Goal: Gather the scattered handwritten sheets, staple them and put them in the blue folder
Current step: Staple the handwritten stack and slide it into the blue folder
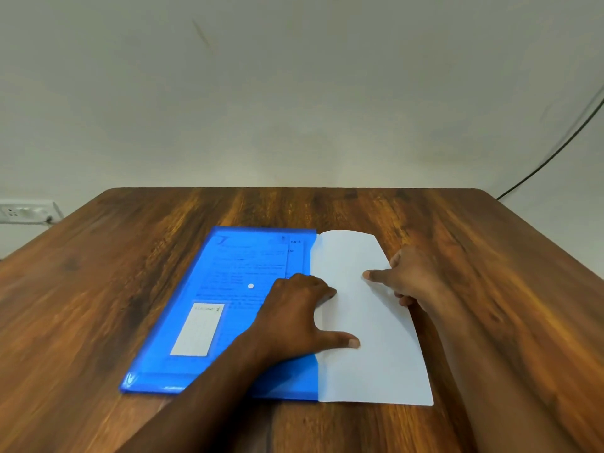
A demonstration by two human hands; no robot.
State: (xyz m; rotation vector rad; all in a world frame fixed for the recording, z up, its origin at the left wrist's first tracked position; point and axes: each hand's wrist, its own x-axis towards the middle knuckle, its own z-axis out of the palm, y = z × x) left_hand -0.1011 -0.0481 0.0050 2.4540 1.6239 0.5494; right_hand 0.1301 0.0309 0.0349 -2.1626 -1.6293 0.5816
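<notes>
Sheets [369, 322] half inside blue folder [228, 305] on wooden table [130, 256]; left hand [294, 318] presses flat across folder mouth; right hand [408, 276] pinches sheets' outer edge.

A dark wooden table [130, 273] with streaky, reddish-brown grain fills the lower part of the view, its far corners rounded. Behind it stands a plain, pale wall [294, 93], marked here and there with faint scuffs. Low on the wall at the left sits a white socket plate [19, 211], just beyond the table's edge, with something plugged in at its right end. On the right a thin black cable [552, 155] runs slantwise down the wall and disappears behind the table's far right corner.
</notes>
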